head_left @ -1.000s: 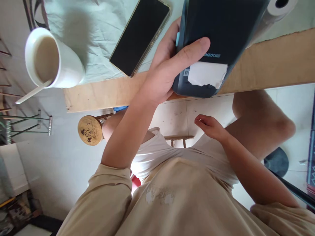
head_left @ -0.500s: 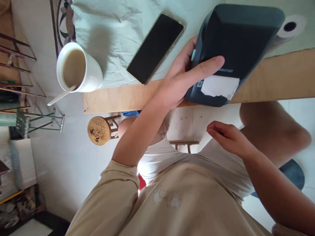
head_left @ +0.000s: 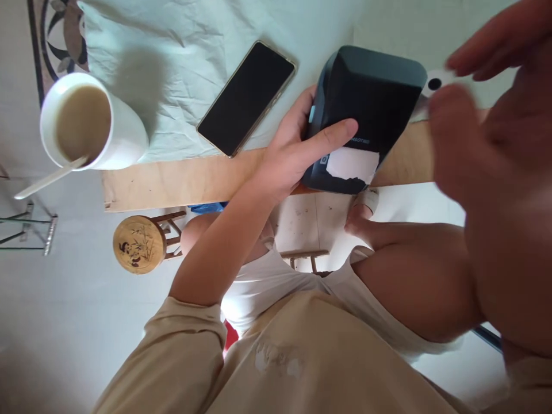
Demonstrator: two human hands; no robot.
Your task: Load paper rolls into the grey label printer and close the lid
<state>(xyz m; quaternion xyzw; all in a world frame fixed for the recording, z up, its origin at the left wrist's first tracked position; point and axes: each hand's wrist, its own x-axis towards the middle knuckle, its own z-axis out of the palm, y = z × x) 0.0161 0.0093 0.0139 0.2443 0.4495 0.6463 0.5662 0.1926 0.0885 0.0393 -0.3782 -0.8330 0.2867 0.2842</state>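
Note:
My left hand (head_left: 293,150) grips a dark blue-black label printer (head_left: 371,109) at its left side, thumb across the top face. A torn white paper patch (head_left: 353,164) sticks to the printer's near part, below partly hidden lettering. Close to the camera on the right is my right hand (head_left: 478,132), blurred, with thumb and fingers apart and nothing visible between them. Behind it, just past the printer's right edge, a white paper roll (head_left: 427,91) lies on the cloth, partly hidden.
A smartphone (head_left: 248,98) with a dark screen lies on the pale green cloth (head_left: 190,63). At the table's left end stands a white cup (head_left: 129,135) of milky brown drink with a spoon (head_left: 52,178). A round wooden stool (head_left: 140,244) is on the floor below.
My right hand has risen from above my lap to the upper right, and its curled fingers have spread. The printer, still in my left hand, appears smaller and further left as the view shifts.

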